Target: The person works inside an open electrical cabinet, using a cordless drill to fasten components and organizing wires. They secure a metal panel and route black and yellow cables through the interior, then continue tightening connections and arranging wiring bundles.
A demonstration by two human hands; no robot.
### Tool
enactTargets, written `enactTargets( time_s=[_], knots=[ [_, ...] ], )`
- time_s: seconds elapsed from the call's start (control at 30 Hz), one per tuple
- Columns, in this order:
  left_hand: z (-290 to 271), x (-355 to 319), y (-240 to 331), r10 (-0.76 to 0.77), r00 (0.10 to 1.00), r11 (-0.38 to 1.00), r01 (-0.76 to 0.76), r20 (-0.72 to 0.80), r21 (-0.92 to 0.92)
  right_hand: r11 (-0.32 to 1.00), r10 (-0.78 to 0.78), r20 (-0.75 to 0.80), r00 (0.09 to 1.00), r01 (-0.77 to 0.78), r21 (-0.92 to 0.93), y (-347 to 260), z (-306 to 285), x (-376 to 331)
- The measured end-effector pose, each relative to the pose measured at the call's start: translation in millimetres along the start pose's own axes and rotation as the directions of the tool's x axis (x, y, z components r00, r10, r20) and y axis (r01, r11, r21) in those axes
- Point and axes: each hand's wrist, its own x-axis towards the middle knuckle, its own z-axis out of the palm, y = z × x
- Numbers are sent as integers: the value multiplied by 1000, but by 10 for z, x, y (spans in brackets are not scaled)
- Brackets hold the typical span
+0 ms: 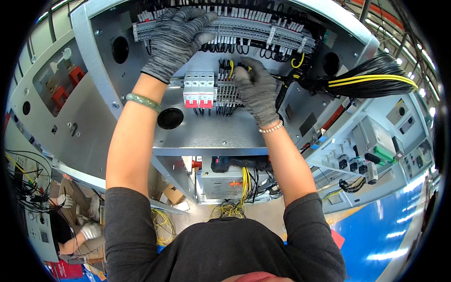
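My left hand point(174, 44), in a grey knit glove, lies across the left part of a long terminal block row point(244, 29), its fingers and thumb apart. My right hand point(259, 91), gloved the same way, has its thumb and fingers bent together on a thin black wire point(249, 68), partly hidden by the fingers. It is just right of a smaller terminal block point(227, 94). White circuit breakers point(199, 88) with red levers sit left of that block on the same rail. A short yellow wire point(231, 69) rises between my hands.
A thick bundle of black wires point(371, 77) with yellow strands sticks out at the cabinet's right. Below the metal panel point(211, 134) lies a power tool point(235, 163) beside yellow cables point(246, 183). At lower left, another person's gloved hands point(91, 230) are near a panel.
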Motion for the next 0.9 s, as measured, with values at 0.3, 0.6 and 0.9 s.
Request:
enactTargets(
  time_s=[0.3, 0.6, 0.9],
  knots=[
    [34, -46, -56, 11, 1000, 999, -12, 29, 50, 979, 197, -35, 980, -195, 52, -43, -103, 168],
    [47, -43, -55, 44, 999, 997, -43, -1, 64, 809, 516, 158, 842, -540, 234, -170, 3, 443],
    [77, -65, -99, 8, 1000, 1000, -8, 14, 2, 849, 452, 104, 886, -463, 255, -228, -15, 423]
  ],
)
